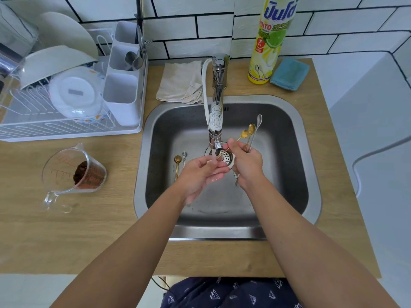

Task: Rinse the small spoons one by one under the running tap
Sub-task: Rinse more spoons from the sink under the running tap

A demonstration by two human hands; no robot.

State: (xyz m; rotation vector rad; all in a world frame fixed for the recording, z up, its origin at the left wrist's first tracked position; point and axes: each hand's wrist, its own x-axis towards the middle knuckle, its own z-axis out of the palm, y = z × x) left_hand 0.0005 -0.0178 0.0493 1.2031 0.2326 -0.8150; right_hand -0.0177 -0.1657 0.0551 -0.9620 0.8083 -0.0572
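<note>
My right hand [246,165] grips a bunch of small spoons over the steel sink [311,196]: a gold heart-bowled spoon [243,134], a second gold spoon [251,127] and a silver spoon [259,120] stick up from the fist. The heart spoon's thin handle runs down-left under the tap nozzle [216,145], where water falls. My left hand [200,174] lies palm up below the stream, wet, fingers relaxed by the handle's end. A gold spoon [177,162] and a silver spoon [184,157] lie on the sink floor at the left. Another spoon's flower-ended handle [236,175] peeks out below my right hand.
A white dish rack [66,121] with bowls and a cutlery caddy [124,85] stands at left. A glass measuring jug [75,172] lies tipped on the wooden counter. Behind the sink are a folded cloth [180,83], a yellow dish-soap bottle [266,41] and a blue sponge [289,74].
</note>
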